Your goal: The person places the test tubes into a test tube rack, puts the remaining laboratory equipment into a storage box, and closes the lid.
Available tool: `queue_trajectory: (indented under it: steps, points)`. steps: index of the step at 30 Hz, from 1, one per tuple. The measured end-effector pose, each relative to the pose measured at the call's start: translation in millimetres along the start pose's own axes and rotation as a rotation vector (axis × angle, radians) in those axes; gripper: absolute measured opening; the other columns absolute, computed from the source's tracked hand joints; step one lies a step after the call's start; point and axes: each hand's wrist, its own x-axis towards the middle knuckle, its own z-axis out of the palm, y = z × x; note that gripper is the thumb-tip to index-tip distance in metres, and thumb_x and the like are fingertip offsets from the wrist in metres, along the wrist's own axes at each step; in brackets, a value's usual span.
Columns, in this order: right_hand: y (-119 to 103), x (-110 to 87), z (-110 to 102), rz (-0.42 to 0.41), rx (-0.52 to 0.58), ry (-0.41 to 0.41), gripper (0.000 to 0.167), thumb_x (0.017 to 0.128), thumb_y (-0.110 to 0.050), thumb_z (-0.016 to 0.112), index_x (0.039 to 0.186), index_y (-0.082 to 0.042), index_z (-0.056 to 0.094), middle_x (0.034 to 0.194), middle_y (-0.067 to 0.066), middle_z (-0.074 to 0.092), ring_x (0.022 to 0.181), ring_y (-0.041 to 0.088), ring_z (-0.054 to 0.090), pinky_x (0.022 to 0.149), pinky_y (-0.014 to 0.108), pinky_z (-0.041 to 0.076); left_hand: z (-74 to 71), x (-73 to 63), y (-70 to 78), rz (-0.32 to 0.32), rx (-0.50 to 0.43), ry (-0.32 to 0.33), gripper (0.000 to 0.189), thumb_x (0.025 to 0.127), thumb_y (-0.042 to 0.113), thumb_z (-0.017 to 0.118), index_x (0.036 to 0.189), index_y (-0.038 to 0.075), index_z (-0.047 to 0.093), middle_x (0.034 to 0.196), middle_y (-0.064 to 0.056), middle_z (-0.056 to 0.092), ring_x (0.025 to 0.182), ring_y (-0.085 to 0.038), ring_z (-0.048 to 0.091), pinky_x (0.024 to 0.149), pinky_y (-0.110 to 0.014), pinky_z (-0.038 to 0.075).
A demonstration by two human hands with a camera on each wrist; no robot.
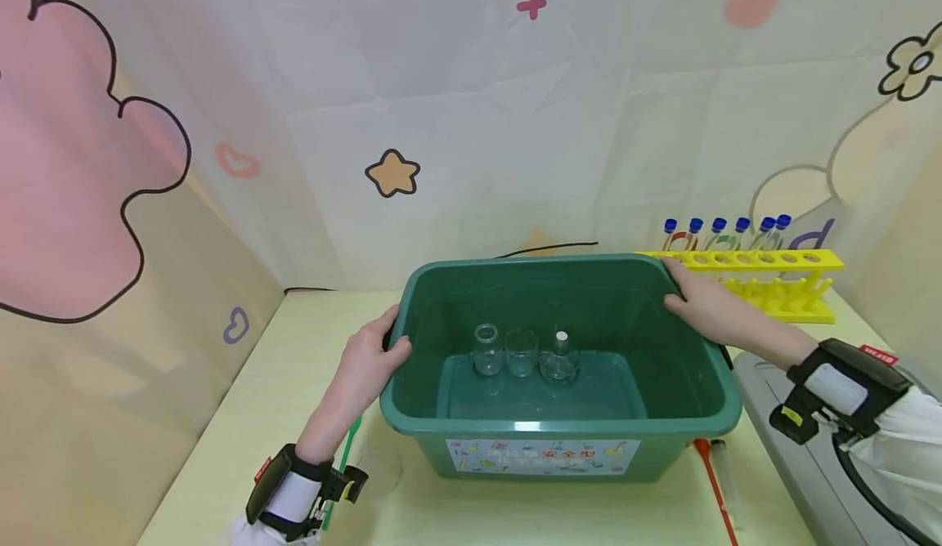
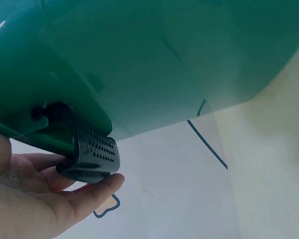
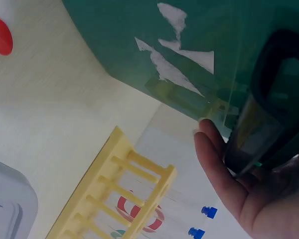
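A green plastic storage box (image 1: 574,425) with a printed label on its front is held between both hands. My left hand (image 1: 370,355) grips its left end, thumb over the rim and fingers under the dark perforated handle (image 2: 97,152). At the right end my right hand (image 1: 702,305) holds the other dark handle (image 3: 254,134), its thumb over the rim. Inside stand a small glass bottle (image 1: 486,358), a clear beaker (image 1: 522,356) and a round flask with a white top (image 1: 561,362). Whether the box touches the table cannot be told.
Behind the right hand stands a yellow test tube rack (image 1: 780,261) with several blue-capped tubes. A grey tray or lid (image 1: 773,415) lies at the right. Near the box are a red plastic tool (image 1: 715,485), a clear tube (image 1: 727,481) and a green stick (image 1: 349,444).
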Motion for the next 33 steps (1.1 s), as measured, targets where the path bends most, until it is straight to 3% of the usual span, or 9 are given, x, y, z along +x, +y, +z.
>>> queue_trajectory:
  steps: [8,14,21,25,33]
  points:
    - [2.2,-1.8,-1.0,0.020,0.019,0.001,0.062,0.093,-0.007,0.041,0.139,0.010,0.003,0.135,0.036,0.021,0.108,0.045,0.039,0.088,0.057,0.029,-6.9,-1.1,-0.7,0.035,0.065,-0.001,0.055,0.092,0.024,0.053,0.132,-0.011,0.036,0.124,-0.022,0.048,0.115,-0.033,0.043,0.088,-0.046,0.037]
    - [3.4,-3.4,-1.3,0.027,0.016,0.006,0.062,0.094,-0.008,0.040,0.139,0.009,0.002,0.136,0.036,0.020,0.109,0.046,0.038,0.086,0.058,0.030,-20.5,-9.4,-6.4,-0.002,0.076,0.031,0.050,0.094,0.023,0.050,0.130,-0.009,0.039,0.120,-0.022,0.051,0.113,-0.035,0.044,0.085,-0.046,0.040]
    - [3.7,-2.8,0.2,0.029,0.019,0.017,0.062,0.094,-0.009,0.041,0.139,0.009,0.003,0.136,0.036,0.019,0.107,0.046,0.039,0.085,0.057,0.032,-30.6,-31.4,-23.0,-0.066,0.204,-0.129,0.042,0.097,0.023,0.044,0.122,-0.011,0.048,0.110,-0.020,0.056,0.103,-0.035,0.051,0.084,-0.047,0.040]
    - [3.0,-1.7,1.7,0.021,0.024,0.023,0.062,0.094,-0.009,0.041,0.140,0.009,0.004,0.136,0.035,0.020,0.108,0.046,0.039,0.086,0.058,0.030,-35.8,-45.6,-30.5,-0.085,0.226,-0.158,0.037,0.098,0.021,0.041,0.115,-0.009,0.055,0.110,-0.019,0.056,0.105,-0.035,0.050,0.085,-0.047,0.039]
    - [3.2,-0.4,3.1,0.032,0.028,0.015,0.062,0.095,-0.011,0.042,0.140,0.008,0.003,0.136,0.036,0.019,0.109,0.047,0.038,0.084,0.058,0.033,-32.5,-63.7,-45.8,-0.169,0.284,-0.240,0.033,0.090,0.021,0.057,0.109,-0.006,0.059,0.090,-0.009,0.059,0.083,-0.024,0.056,0.071,-0.039,0.046]
